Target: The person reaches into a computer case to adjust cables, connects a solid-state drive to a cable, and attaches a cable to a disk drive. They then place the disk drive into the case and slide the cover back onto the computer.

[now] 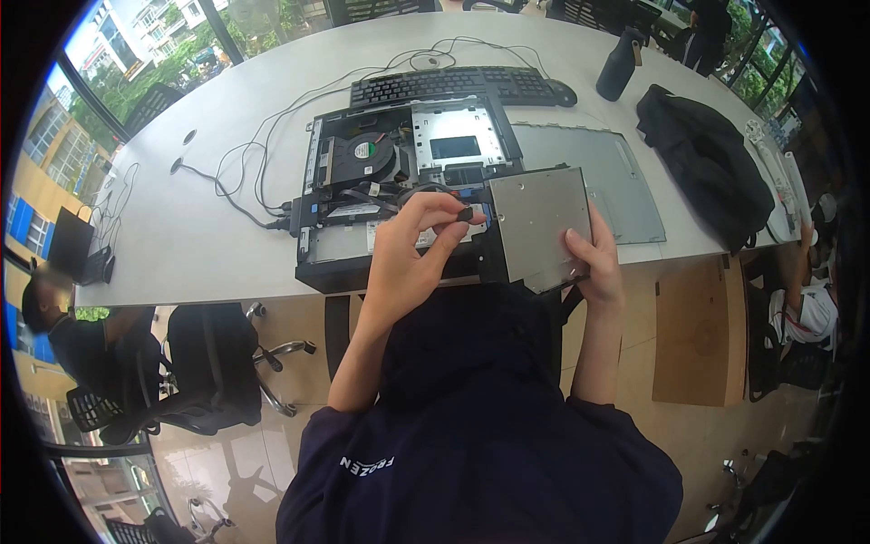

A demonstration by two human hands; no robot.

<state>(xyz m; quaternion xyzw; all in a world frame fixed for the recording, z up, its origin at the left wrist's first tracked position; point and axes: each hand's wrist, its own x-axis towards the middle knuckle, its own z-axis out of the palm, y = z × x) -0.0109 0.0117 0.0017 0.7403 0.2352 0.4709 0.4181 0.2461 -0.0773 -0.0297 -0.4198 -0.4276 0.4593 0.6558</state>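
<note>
An opened small desktop computer (399,172) lies flat at the near edge of a white table (199,227), its fan and metal drive cage exposed. My left hand (403,258) pinches a small black cable connector (465,215) between thumb and fingertips, just above the case's front. My right hand (600,263) grips the lower right corner of a thin silver optical drive (536,225), holding it tilted over the right side of the case. The connector sits right beside the drive's left edge.
The grey side panel (616,172) lies right of the case. A black keyboard (453,84), cables (254,172), a dark bottle (618,65) and a black bag (707,159) are on the table. People sit at far left (54,326) and far right (807,308); an office chair (213,363) stands below.
</note>
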